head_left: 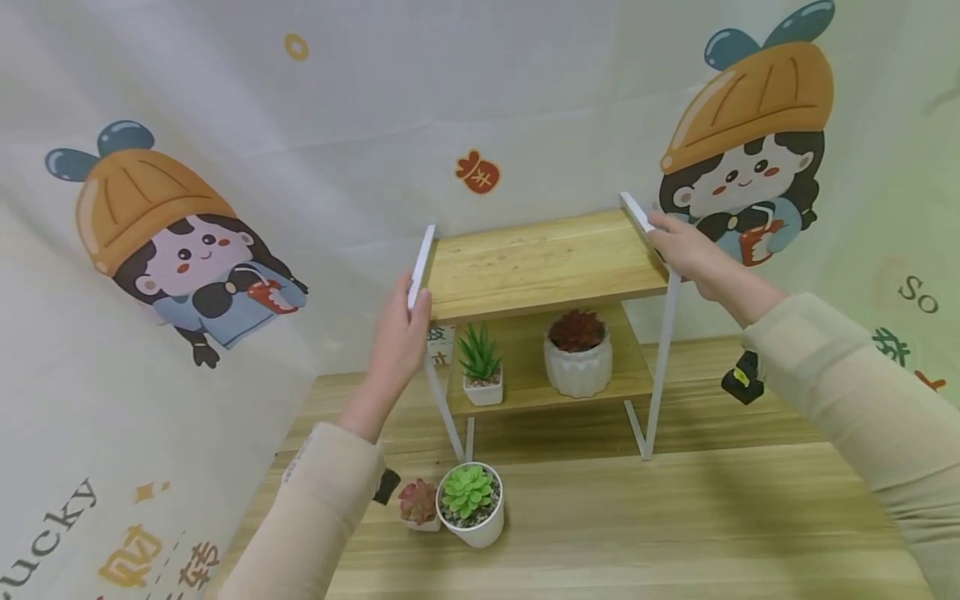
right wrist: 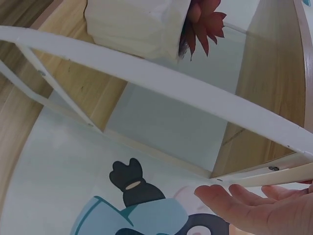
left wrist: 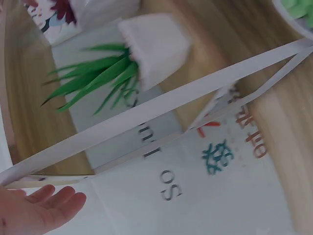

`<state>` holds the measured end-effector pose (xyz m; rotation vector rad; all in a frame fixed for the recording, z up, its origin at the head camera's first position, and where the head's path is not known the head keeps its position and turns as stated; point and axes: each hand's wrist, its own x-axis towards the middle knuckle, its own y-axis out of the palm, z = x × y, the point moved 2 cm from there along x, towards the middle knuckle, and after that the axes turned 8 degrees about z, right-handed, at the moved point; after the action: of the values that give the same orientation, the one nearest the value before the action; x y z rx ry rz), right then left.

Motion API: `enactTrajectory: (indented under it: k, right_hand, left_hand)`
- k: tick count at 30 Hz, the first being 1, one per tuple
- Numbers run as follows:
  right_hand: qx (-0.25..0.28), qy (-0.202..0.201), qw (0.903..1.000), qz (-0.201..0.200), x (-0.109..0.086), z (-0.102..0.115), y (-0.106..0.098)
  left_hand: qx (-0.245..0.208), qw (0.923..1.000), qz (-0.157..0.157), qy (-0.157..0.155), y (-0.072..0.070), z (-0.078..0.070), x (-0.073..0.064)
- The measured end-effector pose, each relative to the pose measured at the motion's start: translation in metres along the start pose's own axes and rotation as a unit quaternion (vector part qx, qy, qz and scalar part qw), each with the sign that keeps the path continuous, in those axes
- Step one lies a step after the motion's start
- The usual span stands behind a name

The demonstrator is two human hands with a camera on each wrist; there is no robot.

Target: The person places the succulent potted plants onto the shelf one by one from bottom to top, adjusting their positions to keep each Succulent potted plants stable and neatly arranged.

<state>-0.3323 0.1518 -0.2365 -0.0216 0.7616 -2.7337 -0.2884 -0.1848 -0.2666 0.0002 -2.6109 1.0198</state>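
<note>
Wooden shelf (head_left: 532,260), held at either end by our left grip (head_left: 399,337) and right grip (head_left: 692,252): we're probably positioning it; next calls for an even release.

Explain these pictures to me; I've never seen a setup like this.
There is no robot here, just a person with two bare hands. The large picture comes from a camera worn on the head, looking forward and down. The other two come from cameras on the left and right wrists.

The left hand and right hand grip opposite ends of a two-tier wooden shelf with a white frame. On its lower board sit a spiky green succulent and a dark red succulent, both in white pots.

In front, on the wood-grain tabletop, are a green rosette succulent and a smaller pinkish-red succulent. Behind hangs a printed backdrop.
</note>
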Motion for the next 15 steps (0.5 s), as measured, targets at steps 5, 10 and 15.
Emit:
enactTrajectory:
  k: [5, 10, 15]
  right_hand:
    - [-0.001, 0.003, 1.0, 0.005, 0.0, -0.002, -0.002]
    - [-0.003, 0.0, 1.0, 0.003, -0.001, -0.001, -0.002]
    - [-0.006, -0.003, 1.0, 0.006, 0.0, -0.001, -0.002]
  left_hand:
    - [-0.025, 0.9996, 0.008, -0.013, 0.021, 0.045, -0.053]
    - [0.0, 0.9967, 0.011, -0.08, 0.049, 0.096, -0.112]
    - [-0.036, 0.9894, -0.007, -0.141, 0.071, 0.131, -0.164]
